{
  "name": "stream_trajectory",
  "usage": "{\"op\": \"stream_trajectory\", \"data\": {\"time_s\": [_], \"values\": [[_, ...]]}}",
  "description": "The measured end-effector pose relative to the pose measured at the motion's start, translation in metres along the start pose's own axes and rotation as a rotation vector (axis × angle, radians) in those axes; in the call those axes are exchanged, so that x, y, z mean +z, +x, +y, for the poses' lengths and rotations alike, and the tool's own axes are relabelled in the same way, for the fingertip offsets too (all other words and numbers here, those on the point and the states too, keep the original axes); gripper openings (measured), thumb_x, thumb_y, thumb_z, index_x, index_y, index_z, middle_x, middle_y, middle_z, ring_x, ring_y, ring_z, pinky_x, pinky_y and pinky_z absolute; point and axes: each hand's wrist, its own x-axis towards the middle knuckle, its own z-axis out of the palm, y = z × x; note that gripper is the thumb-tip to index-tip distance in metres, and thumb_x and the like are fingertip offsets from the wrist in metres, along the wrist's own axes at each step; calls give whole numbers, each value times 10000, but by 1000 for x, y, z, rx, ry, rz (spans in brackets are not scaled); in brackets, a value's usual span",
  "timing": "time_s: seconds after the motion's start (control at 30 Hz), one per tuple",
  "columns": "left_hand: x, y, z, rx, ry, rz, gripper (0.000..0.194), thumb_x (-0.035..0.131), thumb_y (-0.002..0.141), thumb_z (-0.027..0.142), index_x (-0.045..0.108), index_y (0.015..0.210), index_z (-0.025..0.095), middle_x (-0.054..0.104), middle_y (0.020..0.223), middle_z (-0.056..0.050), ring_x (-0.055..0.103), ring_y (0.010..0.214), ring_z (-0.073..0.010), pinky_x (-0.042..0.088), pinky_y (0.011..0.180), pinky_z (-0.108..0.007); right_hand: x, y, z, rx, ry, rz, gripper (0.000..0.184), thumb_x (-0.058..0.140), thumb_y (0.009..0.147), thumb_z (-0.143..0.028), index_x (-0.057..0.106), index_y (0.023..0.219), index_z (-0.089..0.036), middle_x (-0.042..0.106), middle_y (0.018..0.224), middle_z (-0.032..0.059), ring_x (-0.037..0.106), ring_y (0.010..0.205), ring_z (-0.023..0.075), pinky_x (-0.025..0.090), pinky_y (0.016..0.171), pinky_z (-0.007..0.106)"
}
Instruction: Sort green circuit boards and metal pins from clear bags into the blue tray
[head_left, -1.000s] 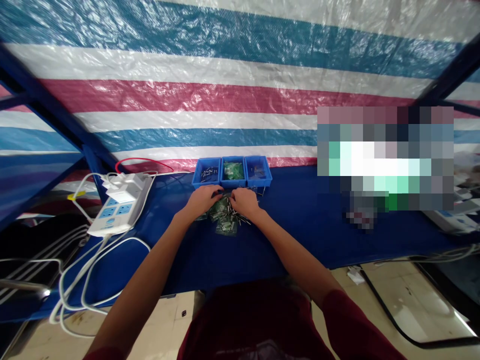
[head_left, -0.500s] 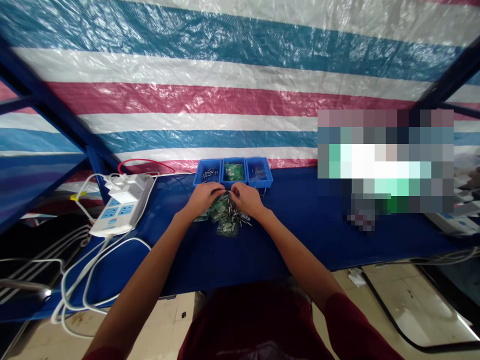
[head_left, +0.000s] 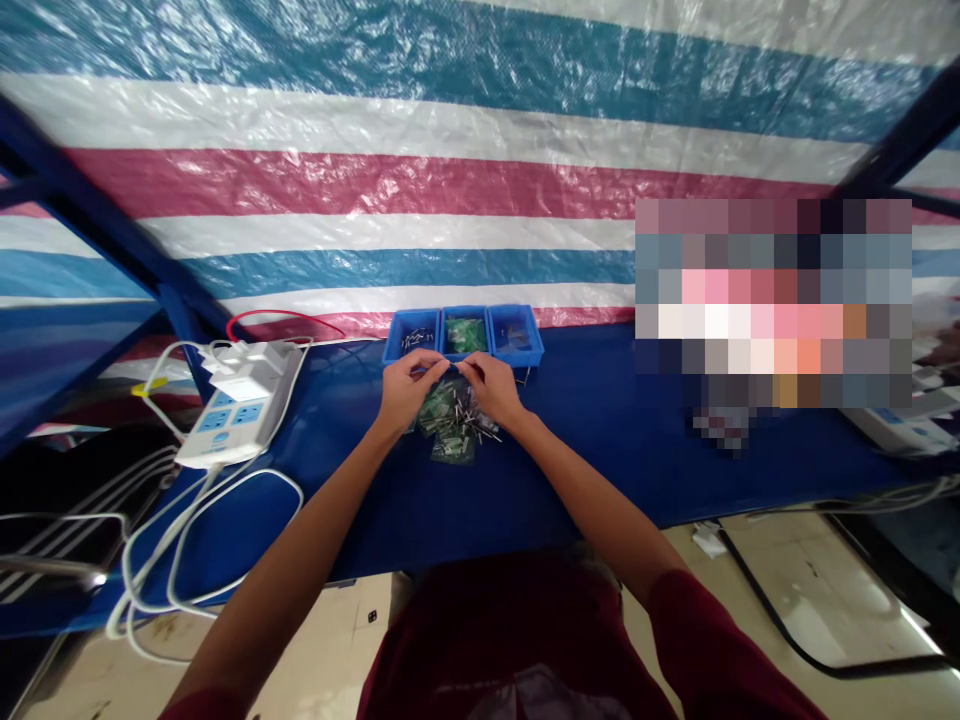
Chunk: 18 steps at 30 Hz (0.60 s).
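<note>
My left hand (head_left: 409,385) and my right hand (head_left: 489,385) meet fingertip to fingertip just in front of three joined blue bins. Both are closed in a pinch; whatever lies between the fingers is too small to make out. Beneath them is a pile of small green-tinted clear packets (head_left: 442,408), mixed with loose thin metal pieces like screws or pins (head_left: 484,428). The left bin (head_left: 390,345) holds small metal pieces, the middle bin (head_left: 466,356) green packets, and the right bin (head_left: 536,345) a few small items I cannot identify.
A white power strip (head_left: 232,420) with plugged-in adapters stands at the left, its white cables (head_left: 180,560) looping over the table edge. Striped plastic sheeting (head_left: 450,180) hangs behind the blue table (head_left: 600,430). A pixelated area covers the right side.
The view has shifted slightly. My hands stay together above the pile, with the fingers a little rearranged. Bins and pile look the same.
</note>
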Motion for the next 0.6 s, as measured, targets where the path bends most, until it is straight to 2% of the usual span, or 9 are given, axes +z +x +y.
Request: {"op": "stream_trajectory", "data": {"time_s": [0.1, 0.23, 0.37, 0.47, 0.6], "values": [[4, -1, 1, -17, -104, -10, 342, 667, 777, 489, 642, 822, 151, 691, 787, -50, 621, 677, -152, 477, 573, -246, 0, 1, -1, 10, 15, 7, 237, 492, 972, -301, 597, 795, -184, 631, 760, 3, 548, 709, 135, 369, 687, 228], [10, -5, 2, -19, -185, -29, 340, 645, 804, 498, 569, 824, 167, 698, 828, -61, 649, 749, -168, 532, 696, -293, 1, 1, -1, 31, 18, 18, 244, 512, 961, -305, 610, 778, -178, 625, 724, -6, 534, 667, 126, 356, 657, 224], [12, -5, -1, -21, -224, -40, 324, 593, 850, 506, 494, 875, 198, 677, 792, -38, 655, 752, -174, 536, 737, -317, 1, 2, 1, 56, 8, 36, 352, 421, 995, -364, 633, 779, -184, 614, 685, -5, 548, 657, 131, 364, 651, 227], [6, -2, -2, 47, -145, -28, 308, 520, 904, 495, 526, 988, 199, 630, 732, -9, 622, 699, -158, 508, 700, -287, -2, 1, 4, 71, 12, 103, 401, 347, 1012, -375, 658, 844, -184, 622, 701, 8, 572, 672, 140, 384, 674, 233], [-6, -1, 1, 86, 106, -51, 345, 503, 922, 459, 620, 1095, 186, 565, 680, 15, 545, 635, -136, 449, 662, -255, -5, -1, 5, 99, -20, 139, 391, 339, 1005, -364, 674, 908, -185, 652, 752, 26, 583, 689, 154, 407, 693, 246]]}}
